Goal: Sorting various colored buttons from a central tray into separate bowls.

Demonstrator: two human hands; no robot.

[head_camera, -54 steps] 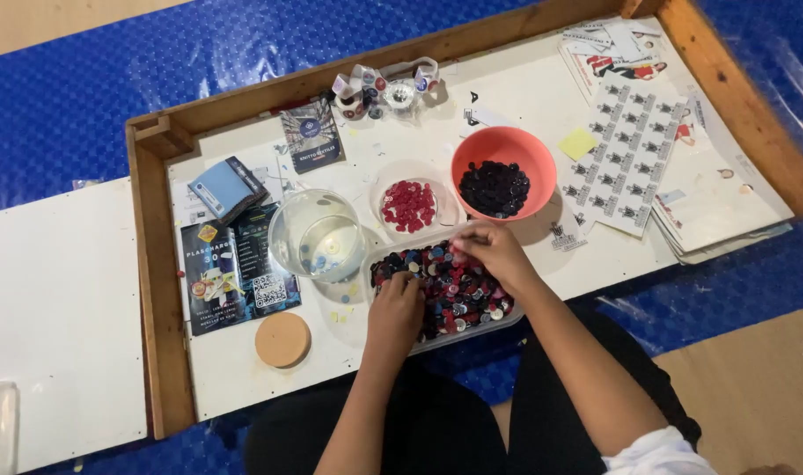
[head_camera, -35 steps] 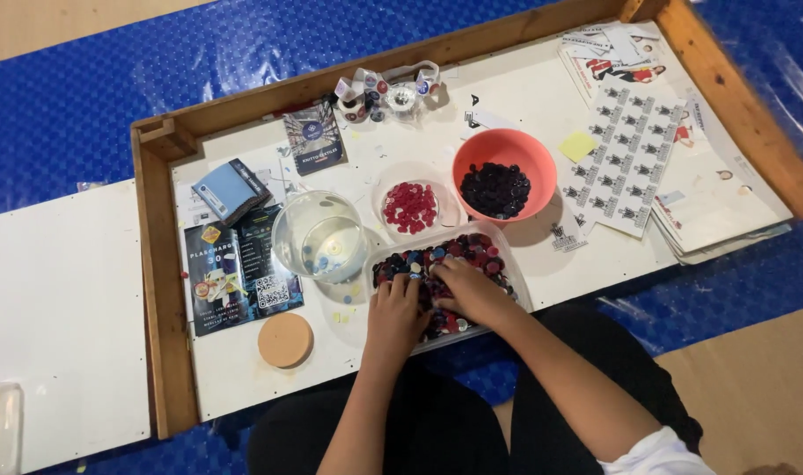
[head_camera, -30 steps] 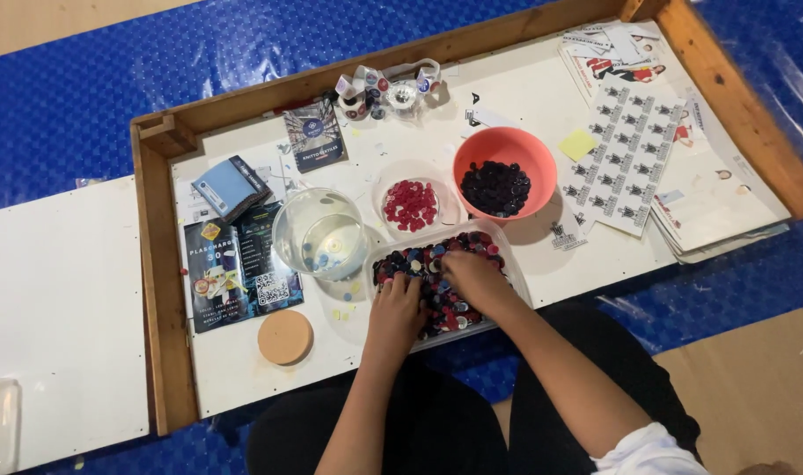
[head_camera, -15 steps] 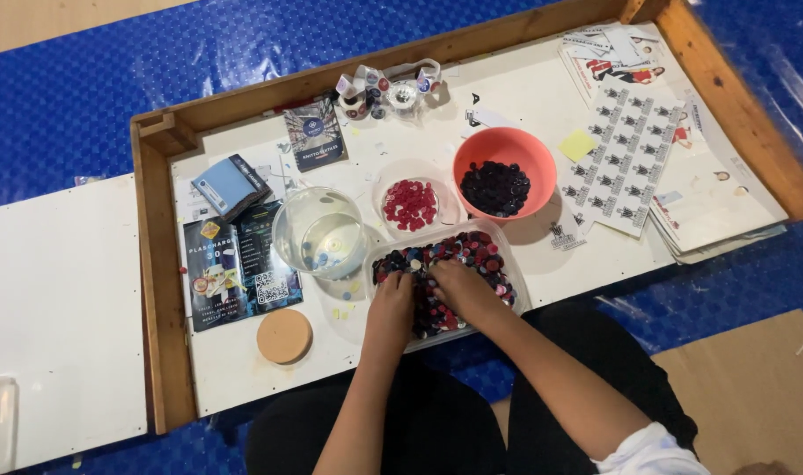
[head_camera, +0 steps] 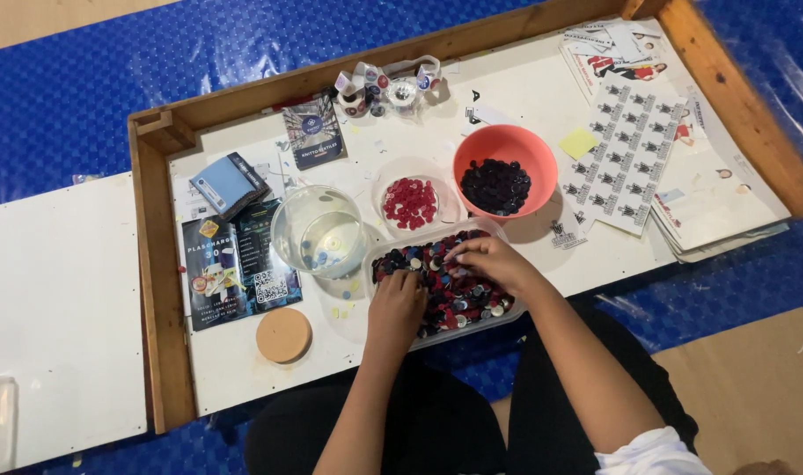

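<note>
White tabletop framed in wood holds a clear tray of mixed buttons (head_camera: 445, 286) at its near edge. Both hands rest in it: left hand (head_camera: 398, 299) curled, right hand (head_camera: 489, 261) pinching, contents unclear, nearer the orange bowl (head_camera: 504, 171) just beyond.

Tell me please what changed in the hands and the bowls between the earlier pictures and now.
The right hand drew back from beside the orange bowl into the tray of mixed buttons. The left hand stayed in the tray. Nothing visibly grasped; the bowls did not move.
</note>
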